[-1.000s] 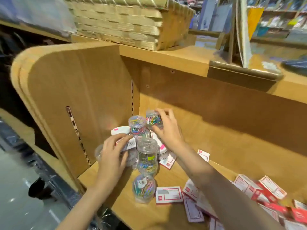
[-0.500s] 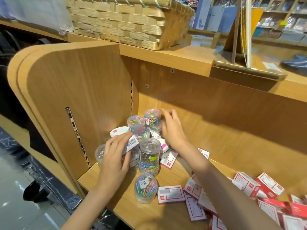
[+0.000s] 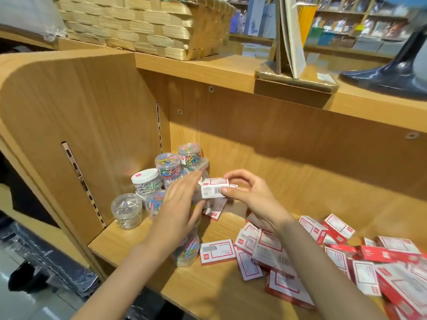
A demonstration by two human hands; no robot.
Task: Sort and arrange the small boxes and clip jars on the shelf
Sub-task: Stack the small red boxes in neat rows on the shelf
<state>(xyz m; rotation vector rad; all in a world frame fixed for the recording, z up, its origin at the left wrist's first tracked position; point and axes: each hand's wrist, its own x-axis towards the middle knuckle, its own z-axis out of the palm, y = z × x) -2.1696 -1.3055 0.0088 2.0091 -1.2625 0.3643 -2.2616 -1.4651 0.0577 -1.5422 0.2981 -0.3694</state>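
Shelf (image 3: 217, 294): wooden bay; sorting looks roughly half done.
Loose boxes (image 3: 342, 255): red-and-white small boxes in a jumble from 3 to 5 o'clock, unsorted; most of the remaining work, by my judgement.
Clip jars (image 3: 167, 166): clustered in the corner at 10 o'clock, some stacked, largely gathered; one jar of coloured clips (image 3: 187, 250) lies apart at 6 o'clock.
Right hand (image 3: 251, 197): at centre, thumb and curled fingers pinching a small box.
Left hand (image 3: 182, 204): fingers straight and relaxed, gripping nothing, fingertips just beside that box, in front of the jars.
Held box (image 3: 215, 187): raised above the shelf, just right of the jar cluster.
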